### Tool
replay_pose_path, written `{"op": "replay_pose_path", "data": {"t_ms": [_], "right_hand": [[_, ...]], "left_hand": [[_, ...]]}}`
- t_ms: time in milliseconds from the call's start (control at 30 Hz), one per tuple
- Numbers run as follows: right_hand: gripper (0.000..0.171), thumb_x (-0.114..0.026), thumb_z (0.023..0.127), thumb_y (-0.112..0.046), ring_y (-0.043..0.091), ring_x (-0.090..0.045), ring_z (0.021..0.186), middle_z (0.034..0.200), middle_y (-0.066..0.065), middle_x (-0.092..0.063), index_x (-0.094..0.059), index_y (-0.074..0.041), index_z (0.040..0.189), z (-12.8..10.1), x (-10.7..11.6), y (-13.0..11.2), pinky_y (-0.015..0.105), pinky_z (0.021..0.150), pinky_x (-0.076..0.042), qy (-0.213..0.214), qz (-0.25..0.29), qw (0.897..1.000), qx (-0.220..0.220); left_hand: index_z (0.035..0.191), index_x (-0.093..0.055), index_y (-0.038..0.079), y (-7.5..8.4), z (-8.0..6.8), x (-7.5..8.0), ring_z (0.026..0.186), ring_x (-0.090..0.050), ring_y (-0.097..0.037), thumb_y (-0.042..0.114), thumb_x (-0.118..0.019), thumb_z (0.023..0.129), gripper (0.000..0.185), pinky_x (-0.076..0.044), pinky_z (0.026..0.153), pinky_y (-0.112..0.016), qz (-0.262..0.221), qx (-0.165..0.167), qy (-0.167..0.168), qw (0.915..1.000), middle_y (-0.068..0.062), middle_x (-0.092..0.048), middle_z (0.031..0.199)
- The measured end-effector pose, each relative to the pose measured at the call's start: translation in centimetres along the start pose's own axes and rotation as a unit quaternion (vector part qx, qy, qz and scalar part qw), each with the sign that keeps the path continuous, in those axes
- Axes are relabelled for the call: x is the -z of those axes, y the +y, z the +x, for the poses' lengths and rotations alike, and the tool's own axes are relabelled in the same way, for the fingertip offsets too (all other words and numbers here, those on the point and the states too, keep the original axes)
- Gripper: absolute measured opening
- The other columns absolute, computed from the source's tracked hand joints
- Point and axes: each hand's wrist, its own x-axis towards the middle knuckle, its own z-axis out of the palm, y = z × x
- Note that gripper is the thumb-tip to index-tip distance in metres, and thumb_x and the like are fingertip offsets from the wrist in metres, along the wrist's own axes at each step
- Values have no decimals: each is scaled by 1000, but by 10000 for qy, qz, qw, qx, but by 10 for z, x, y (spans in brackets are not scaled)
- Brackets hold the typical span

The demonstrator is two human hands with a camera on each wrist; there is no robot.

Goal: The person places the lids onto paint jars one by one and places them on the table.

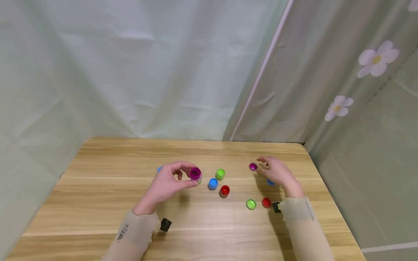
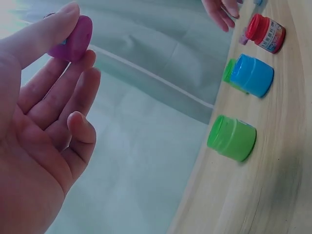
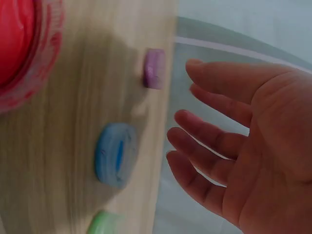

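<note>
A small purple jar (image 1: 195,174) is pinched between the thumb and fingers of my left hand (image 1: 168,183), raised above the table. In the left wrist view the purple jar (image 2: 83,39) shows between thumb and fingertips, partly covered by the thumb. My right hand (image 1: 275,172) hovers at the right, fingers loosely bent and holding nothing. Just beside its fingertips lies a purple lid (image 1: 253,166), seen also as a purple lid (image 3: 154,68) in the right wrist view. A blue lid (image 3: 116,155) lies below that hand.
Mid-table stand a green jar (image 1: 220,174), a blue jar (image 1: 213,183) and a red jar (image 1: 224,191). Another green jar (image 2: 231,138) stands near the left hand. A green lid (image 1: 251,204) and a red lid (image 1: 266,202) lie nearer the front. Curtains hang behind the table.
</note>
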Motion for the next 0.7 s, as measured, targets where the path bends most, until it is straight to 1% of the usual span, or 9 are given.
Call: {"op": "replay_pose_path", "data": {"t_ms": [100,233,367,467,600,700], "right_hand": [[49,-71,103,-18,49,-55,135,149,26,-58,-60,-3,148,8,-5,1,67,109,-44,-165,-168,9997,57],[48,-73,101,-15,48,-56,134,145,26,-61,-62,-2,146,16,-11,-1,65,111,-43,-248,-296,9992,138],[43,-75,100,-13,42,-63,122,134,23,-67,-66,-1,140,20,-16,-4,61,105,-48,-218,-425,9986,221],[40,-75,99,-13,39,-65,117,128,21,-69,-68,-2,137,22,-19,-4,59,102,-51,-128,-512,9983,241],[38,-75,100,-13,39,-66,116,125,20,-70,-69,-4,136,25,-22,-5,59,100,-52,-118,-559,9982,200],[36,-76,100,-13,39,-67,115,123,19,-72,-71,-5,134,25,-21,-5,59,100,-52,-141,-534,9983,158]], "left_hand": [[118,-80,21,0,0,1,98,-65,-33,20,-96,82,39,-47,74,-34,20,-56,36,10000,7,-77,102],[120,-81,22,0,0,2,96,-64,-30,22,-94,85,38,-47,74,-33,52,-110,17,9999,7,-76,102],[124,-80,20,1,-1,2,97,-63,-36,22,-92,87,38,-48,74,-33,41,-14,1,10000,5,-74,101],[126,-80,19,2,-1,3,96,-63,-36,21,-91,88,40,-48,74,-33,43,61,9,10000,4,-74,101],[127,-79,20,1,-1,4,92,-63,-28,21,-92,88,41,-48,73,-33,58,57,36,10000,4,-73,100],[127,-79,21,1,0,3,93,-63,-34,21,-92,87,43,-47,73,-31,-11,53,38,10000,3,-73,98]]}}
